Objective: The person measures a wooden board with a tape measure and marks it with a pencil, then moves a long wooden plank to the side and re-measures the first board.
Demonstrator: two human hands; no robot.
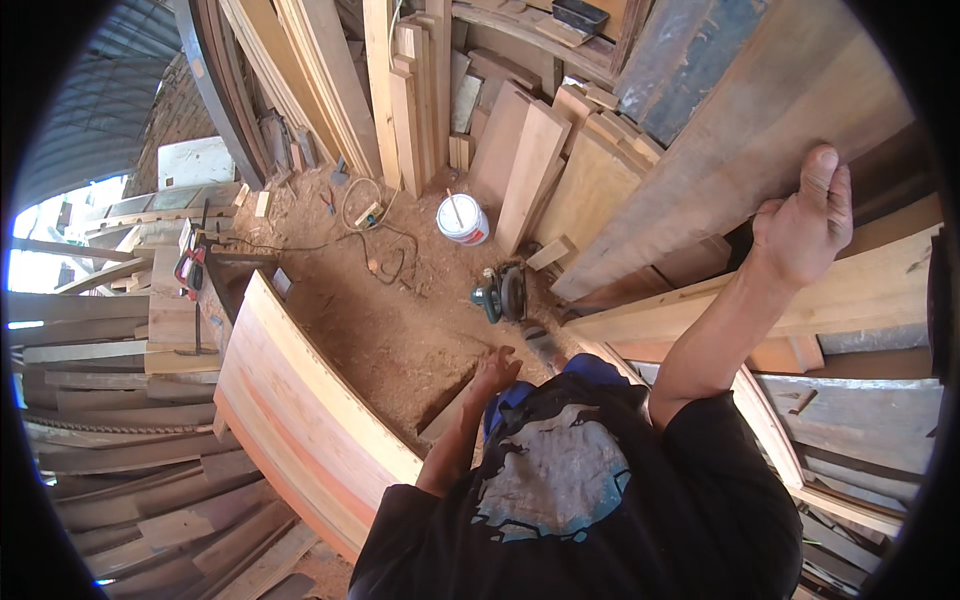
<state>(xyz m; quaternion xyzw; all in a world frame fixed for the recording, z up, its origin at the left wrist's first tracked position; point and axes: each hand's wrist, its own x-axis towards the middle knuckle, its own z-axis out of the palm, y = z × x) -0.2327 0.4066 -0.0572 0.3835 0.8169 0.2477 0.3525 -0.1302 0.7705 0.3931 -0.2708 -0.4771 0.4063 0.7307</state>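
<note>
Our right hand [805,225] lies flat and open against the big leaning board [720,150], steadying it; our left hand [495,370] hangs loose, holding nothing. If it slides, we judge it drops toward the circular saw [503,292].

right hand [805,222] on leaning board [740,150], right | left hand [495,372] low, centre, above floor plank [450,405] | slab [300,400] on edge, left of plank | saw [503,293] on floor, ahead of left hand | bucket [463,219] behind saw | cord [375,235] left of bucket | planks [410,90] upright behind bucket
</note>
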